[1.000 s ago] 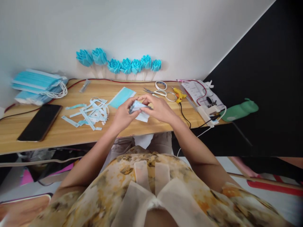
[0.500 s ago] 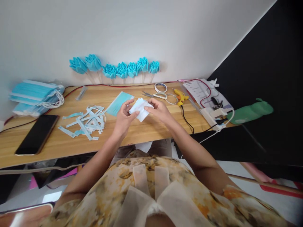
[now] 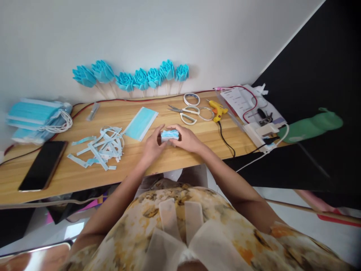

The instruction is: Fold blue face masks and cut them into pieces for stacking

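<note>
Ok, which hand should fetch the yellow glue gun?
Right, probably: the glue gun lies beyond the right hand, while the left hand can hold the folded mask piece.

The folded piece (image 3: 169, 134) is pale blue and white. The roses (image 3: 140, 78) and flat mask (image 3: 140, 122) are turquoise, the counter (image 3: 70, 177) light wood-grain, the glue gun (image 3: 217, 110) yellow, the phone (image 3: 42, 165) black, the cable (image 3: 113, 100) red, the blouse (image 3: 135, 229) cream with ochre blotches.

Home craft desk: wooden table (image 3: 175, 160) against wall; masks (image 3: 36, 116), scissors (image 3: 183, 111), glue gun (image 3: 217, 110), paper roses (image 3: 132, 77) noted.
</note>
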Available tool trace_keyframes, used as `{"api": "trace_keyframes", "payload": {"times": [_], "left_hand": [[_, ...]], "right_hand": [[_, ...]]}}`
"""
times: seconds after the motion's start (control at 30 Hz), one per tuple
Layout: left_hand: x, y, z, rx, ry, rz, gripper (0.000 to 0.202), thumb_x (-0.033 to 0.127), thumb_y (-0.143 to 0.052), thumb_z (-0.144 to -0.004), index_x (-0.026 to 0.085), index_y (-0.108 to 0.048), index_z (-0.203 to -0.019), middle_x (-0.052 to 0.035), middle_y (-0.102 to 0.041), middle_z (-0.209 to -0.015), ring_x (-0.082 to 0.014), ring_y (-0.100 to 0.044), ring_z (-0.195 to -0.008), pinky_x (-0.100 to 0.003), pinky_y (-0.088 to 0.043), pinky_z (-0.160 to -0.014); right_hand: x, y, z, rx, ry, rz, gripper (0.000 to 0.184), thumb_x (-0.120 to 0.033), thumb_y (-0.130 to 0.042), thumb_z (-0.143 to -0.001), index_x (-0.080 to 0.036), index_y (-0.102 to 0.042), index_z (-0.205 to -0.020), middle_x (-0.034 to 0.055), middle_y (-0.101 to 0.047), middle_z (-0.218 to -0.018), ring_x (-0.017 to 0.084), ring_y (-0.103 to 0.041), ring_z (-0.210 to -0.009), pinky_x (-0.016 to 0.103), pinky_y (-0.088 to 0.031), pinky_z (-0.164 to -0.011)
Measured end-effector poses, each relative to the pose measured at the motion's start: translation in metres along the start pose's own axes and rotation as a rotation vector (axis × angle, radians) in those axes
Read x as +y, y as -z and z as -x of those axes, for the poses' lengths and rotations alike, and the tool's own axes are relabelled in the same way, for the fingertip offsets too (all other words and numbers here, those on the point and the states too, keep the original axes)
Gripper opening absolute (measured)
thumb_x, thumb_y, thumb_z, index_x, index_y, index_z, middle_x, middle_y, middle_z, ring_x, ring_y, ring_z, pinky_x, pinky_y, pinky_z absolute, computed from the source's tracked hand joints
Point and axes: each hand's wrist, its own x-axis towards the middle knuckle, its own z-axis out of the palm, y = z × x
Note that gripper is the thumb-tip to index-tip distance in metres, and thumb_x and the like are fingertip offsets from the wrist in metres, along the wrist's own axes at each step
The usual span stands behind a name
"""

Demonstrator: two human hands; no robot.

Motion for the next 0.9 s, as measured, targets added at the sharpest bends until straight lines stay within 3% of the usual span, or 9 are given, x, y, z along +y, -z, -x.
{"api": "trace_keyframes", "payload": {"times": [0.13, 0.3, 0.5, 0.6, 0.77, 0.9], "left_hand": [[-0.002, -0.004, 0.001, 0.041, 0.027, 0.063, 0.067, 0.018, -0.067, -0.080, 0.019, -0.052, -0.145, -0.0124, -0.068, -0.127, -0.0231, -0.069, -0.108, -0.038, -0.055, -0.098], [0.004, 0.000, 0.001, 0.102, -0.016, 0.081, 0.057, 0.016, -0.064, -0.082, 0.020, -0.057, -0.139, -0.0114, -0.064, -0.137, -0.0211, -0.068, -0.111, -0.038, -0.051, -0.105], [0.003, 0.001, 0.006, 0.034, 0.005, 0.055, 0.067, 0.020, -0.070, -0.079, 0.018, -0.052, -0.144, -0.0142, -0.064, -0.138, -0.0248, -0.066, -0.117, -0.041, -0.053, -0.103], [0.005, 0.000, 0.005, 0.054, -0.010, 0.048, 0.067, 0.018, -0.069, -0.080, 0.022, -0.052, -0.145, -0.0131, -0.061, -0.144, -0.0250, -0.065, -0.121, -0.042, -0.051, -0.106], [0.011, 0.002, 0.005, 0.100, -0.061, 0.019, 0.058, 0.016, -0.063, -0.086, 0.024, -0.055, -0.142, -0.0102, -0.062, -0.144, -0.0229, -0.065, -0.120, -0.041, -0.049, -0.108], [0.005, 0.001, 0.008, 0.063, -0.048, -0.008, 0.072, 0.018, -0.068, -0.082, 0.023, -0.045, -0.151, -0.0117, -0.066, -0.136, -0.0252, -0.065, -0.120, -0.045, -0.048, -0.109]], "right_hand": [[0.004, -0.003, 0.001, 0.029, -0.033, -0.067, 0.060, -0.023, -0.066, -0.080, -0.023, -0.053, -0.139, 0.0087, -0.069, -0.130, 0.026, -0.068, -0.111, 0.040, -0.051, -0.096], [-0.001, 0.001, -0.002, 0.065, 0.041, -0.101, 0.056, -0.022, -0.064, -0.083, -0.025, -0.055, -0.139, 0.0081, -0.066, -0.138, 0.026, -0.064, -0.122, 0.043, -0.049, -0.106], [0.005, -0.004, 0.001, -0.004, -0.069, -0.109, 0.069, -0.022, -0.066, -0.080, -0.022, -0.050, -0.147, 0.0116, -0.067, -0.136, 0.027, -0.067, -0.112, 0.044, -0.052, -0.099], [0.005, -0.003, 0.001, 0.000, -0.025, -0.100, 0.069, -0.024, -0.065, -0.082, -0.024, -0.048, -0.149, 0.0113, -0.062, -0.145, 0.027, -0.064, -0.120, 0.045, -0.049, -0.104], [0.001, 0.004, -0.002, 0.008, 0.042, -0.057, 0.065, -0.023, -0.063, -0.085, -0.027, -0.050, -0.149, 0.0088, -0.066, -0.139, 0.028, -0.064, -0.120, 0.046, -0.048, -0.105], [0.007, 0.000, -0.001, -0.004, 0.000, -0.098, 0.070, -0.024, -0.066, -0.082, -0.025, -0.049, -0.149, 0.0096, -0.065, -0.140, 0.027, -0.065, -0.118, 0.045, -0.049, -0.104]]}}
